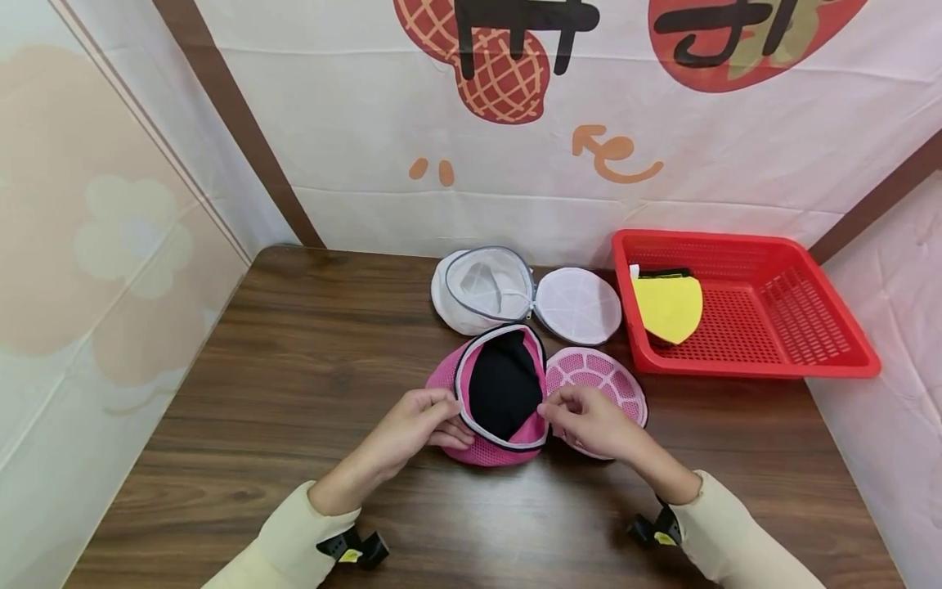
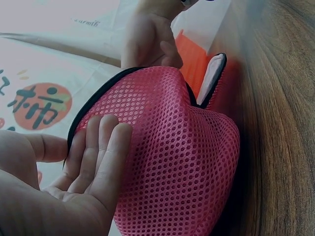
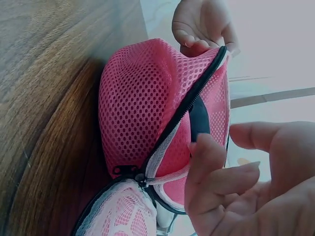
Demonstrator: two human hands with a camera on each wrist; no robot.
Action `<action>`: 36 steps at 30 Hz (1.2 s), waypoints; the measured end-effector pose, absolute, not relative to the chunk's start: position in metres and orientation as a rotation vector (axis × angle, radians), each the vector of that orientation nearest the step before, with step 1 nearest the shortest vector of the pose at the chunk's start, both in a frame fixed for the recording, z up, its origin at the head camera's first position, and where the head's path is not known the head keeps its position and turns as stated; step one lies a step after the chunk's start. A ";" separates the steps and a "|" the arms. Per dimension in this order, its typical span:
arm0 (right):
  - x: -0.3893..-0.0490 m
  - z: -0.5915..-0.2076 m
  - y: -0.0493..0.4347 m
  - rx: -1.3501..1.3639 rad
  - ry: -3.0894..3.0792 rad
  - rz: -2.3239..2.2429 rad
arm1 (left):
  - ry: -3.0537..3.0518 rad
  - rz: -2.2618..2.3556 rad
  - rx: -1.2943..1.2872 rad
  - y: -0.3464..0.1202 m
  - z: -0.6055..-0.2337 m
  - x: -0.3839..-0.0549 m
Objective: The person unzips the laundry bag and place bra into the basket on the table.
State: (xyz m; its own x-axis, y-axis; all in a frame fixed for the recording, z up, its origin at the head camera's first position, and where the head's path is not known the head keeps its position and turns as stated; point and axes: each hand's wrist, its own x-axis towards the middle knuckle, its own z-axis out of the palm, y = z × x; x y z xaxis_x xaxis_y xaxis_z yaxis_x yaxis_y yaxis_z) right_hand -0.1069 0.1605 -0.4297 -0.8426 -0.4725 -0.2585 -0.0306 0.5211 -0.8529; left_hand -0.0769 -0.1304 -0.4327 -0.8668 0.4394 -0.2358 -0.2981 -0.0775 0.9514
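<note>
A pink mesh laundry bag (image 1: 489, 451) stands on the table with its round zippered mouth open. Inside lies a black cloth item (image 1: 504, 384). My left hand (image 1: 430, 421) pinches the near left part of the rim, thumb at the edge and other fingers along the mesh outside. Across the mouth, my right hand (image 1: 592, 421) holds the right part of the rim between thumb and fingers. The bag's round lid (image 1: 614, 380), with pale ribs, is folded out to the right, partly behind the right hand. A black zipper (image 3: 189, 101) edges the mouth.
Behind the pink bag sits a white mesh laundry bag (image 1: 456, 315), its round lid (image 1: 579, 305) laid out beside it. A red plastic basket (image 1: 791, 368) at the back right holds a yellow piece (image 1: 671, 307) and a dark item. A printed cloth backdrop (image 1: 353, 147) rises behind the table.
</note>
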 end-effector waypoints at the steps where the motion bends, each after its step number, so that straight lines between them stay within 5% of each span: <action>1: -0.108 -0.429 0.160 -0.404 2.318 -1.284 | 1.711 1.990 0.152 -0.130 -0.432 -0.077; 36: -0.114 -0.427 0.133 -0.464 2.461 -1.244 | 1.690 1.948 0.157 -0.126 -0.433 -0.076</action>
State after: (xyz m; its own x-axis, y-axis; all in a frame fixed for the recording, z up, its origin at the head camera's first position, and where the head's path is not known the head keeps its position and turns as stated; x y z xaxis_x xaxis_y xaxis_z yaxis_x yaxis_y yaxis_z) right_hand -0.1143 0.1334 -0.4273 -0.8873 -0.4344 -0.1546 -0.1330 0.5621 -0.8163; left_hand -0.0765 -0.1258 -0.4333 -0.8418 0.4723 -0.2613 -0.3253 -0.0576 0.9439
